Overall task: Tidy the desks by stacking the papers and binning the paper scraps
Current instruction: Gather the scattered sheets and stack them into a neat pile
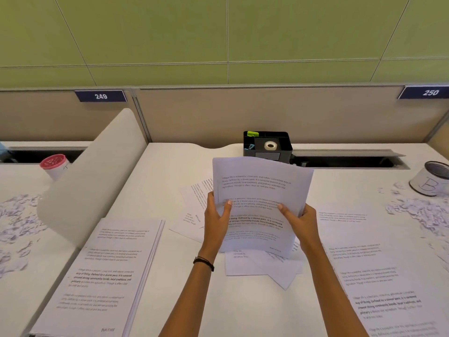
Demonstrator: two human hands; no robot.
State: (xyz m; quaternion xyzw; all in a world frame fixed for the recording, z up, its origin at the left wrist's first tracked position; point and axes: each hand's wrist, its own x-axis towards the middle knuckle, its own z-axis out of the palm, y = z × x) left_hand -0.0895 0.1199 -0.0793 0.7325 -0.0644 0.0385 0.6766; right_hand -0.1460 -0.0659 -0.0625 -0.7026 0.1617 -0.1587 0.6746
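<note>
A bundle of printed sheets (260, 190) is held upright above the middle of the white desk (170, 166). My left hand (216, 220) grips its left edge, thumb on the front. My right hand (300, 221) grips its right edge the same way. Loose printed sheets (262, 266) lie flat under the bundle, and others (194, 203) lie to its left. A neat stack of papers (102, 276) lies at the near left. More sheets (371, 276) lie on the right. Paper scraps (418, 212) are heaped at the far right, and another heap of scraps (17, 222) covers the neighbouring desk on the left.
A curved white divider (94, 173) separates the two desks. A black desk organiser (267, 145) with a tape roll stands at the back. A tin marked B (430, 178) stands at the back right, a red-lidded tub (54, 165) at the back left. A cable slot (349, 159) runs along the rear.
</note>
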